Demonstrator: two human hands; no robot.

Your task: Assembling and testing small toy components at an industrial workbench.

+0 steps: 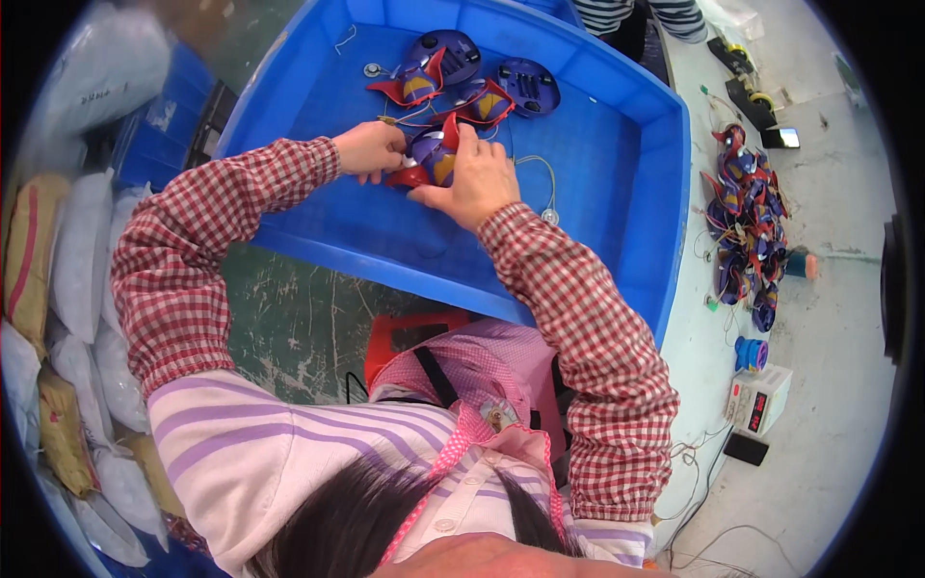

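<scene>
Over the blue plastic bin [617, 231], both my hands are at one purple, red and yellow plastic toy shell [442, 170]. My right hand [479, 180] grips it from the right, thumb below and fingers above. At its left side, the fingers of my left hand [371, 151] are pinched together; a small pale bit shows at their tips, too small to name. Just beyond lie two similar winged shells [420, 89] with thin wires. Two dark purple oval bases [529, 87] rest at the bin's far end. A wired round disc [549, 216] lies right of my right hand.
On the white table [819, 337] at right is a pile of similar toy shells [747, 207], with a blue spool [751, 354] and a white box with a red display [758, 400] nearer. Filled bags [82, 250] line the left. Another person's striped sleeve [679, 17] shows at the top.
</scene>
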